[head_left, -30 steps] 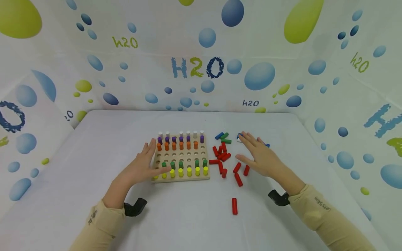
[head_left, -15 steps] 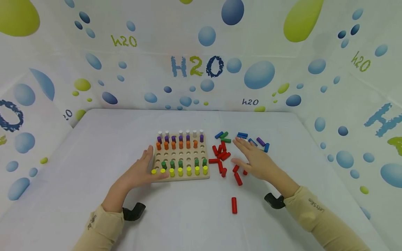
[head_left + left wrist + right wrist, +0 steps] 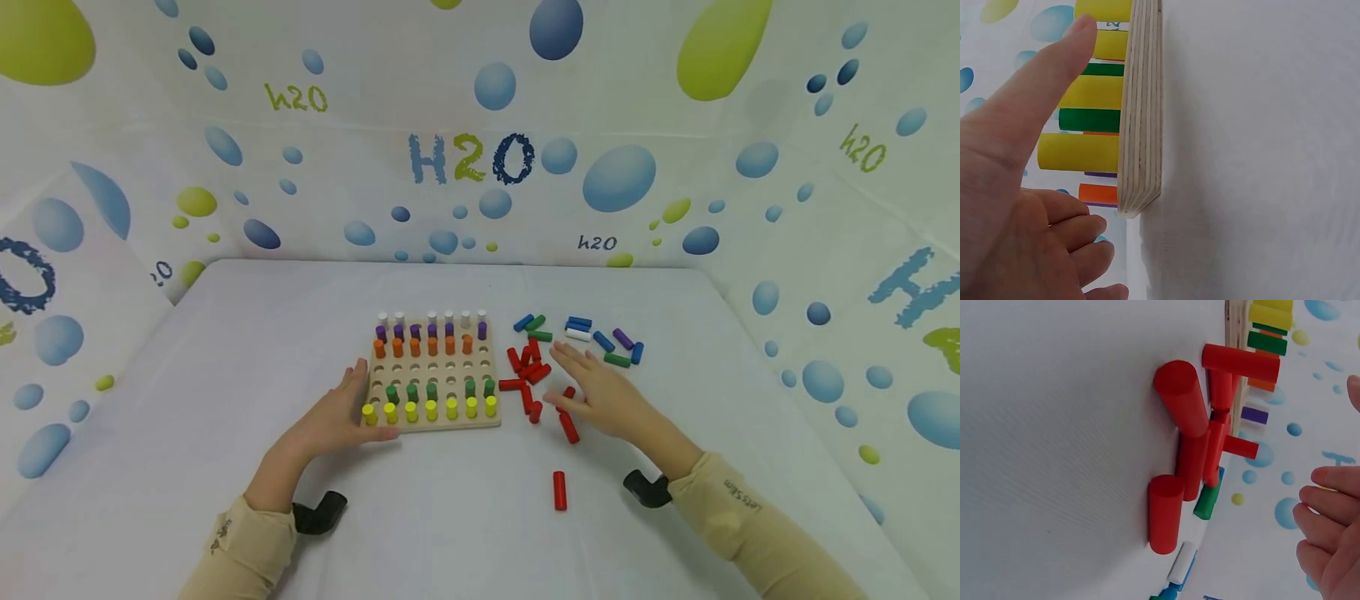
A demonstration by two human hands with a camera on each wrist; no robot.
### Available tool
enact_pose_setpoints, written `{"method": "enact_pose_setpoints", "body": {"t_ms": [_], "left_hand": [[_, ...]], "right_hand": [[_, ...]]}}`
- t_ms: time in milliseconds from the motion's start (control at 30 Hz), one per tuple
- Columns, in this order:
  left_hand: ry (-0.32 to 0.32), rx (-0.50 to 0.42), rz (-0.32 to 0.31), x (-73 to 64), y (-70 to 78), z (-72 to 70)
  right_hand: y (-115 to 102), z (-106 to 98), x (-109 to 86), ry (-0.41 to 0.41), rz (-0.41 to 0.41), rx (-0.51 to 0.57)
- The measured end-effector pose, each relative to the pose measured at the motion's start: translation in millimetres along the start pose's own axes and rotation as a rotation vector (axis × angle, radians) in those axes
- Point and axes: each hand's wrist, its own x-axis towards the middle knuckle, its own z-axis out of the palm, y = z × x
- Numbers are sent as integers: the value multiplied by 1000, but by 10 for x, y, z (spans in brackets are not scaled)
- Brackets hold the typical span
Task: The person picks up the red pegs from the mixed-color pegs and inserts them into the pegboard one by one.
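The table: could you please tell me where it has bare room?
Bare: table left of the left hand; the strip behind the board; the front, left of the lone red peg. Crowded: right of the board, loose pegs near the right hand.

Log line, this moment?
left hand: by rectangular wooden pegboard; right hand: empty, near loose red cylindrical pegs; yellow cylindrical pegs: upright, front row

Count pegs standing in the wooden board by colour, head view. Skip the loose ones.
Yellow pegs: 7
Green pegs: 5
Orange pegs: 6
Purple pegs: 6
White pegs: 6
Total: 30
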Motion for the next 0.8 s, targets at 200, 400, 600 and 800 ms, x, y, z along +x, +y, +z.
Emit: {"method": "enact_pose_setpoints", "body": {"t_ms": [200, 400, 600, 800], "left_hand": [[-3, -6, -15, 0, -16, 10], [-20, -19, -48, 3, -67, 30], [-36, -43, -70, 13, -108, 53], [-33, -52, -57, 20, -138, 75]], "right_hand": [[-35, 56, 2, -23, -2, -1], [-61, 124, -3, -46, -9, 2], [-51, 199, 1, -57, -44, -20], [-50, 245, 7, -55, -83, 5]]}}
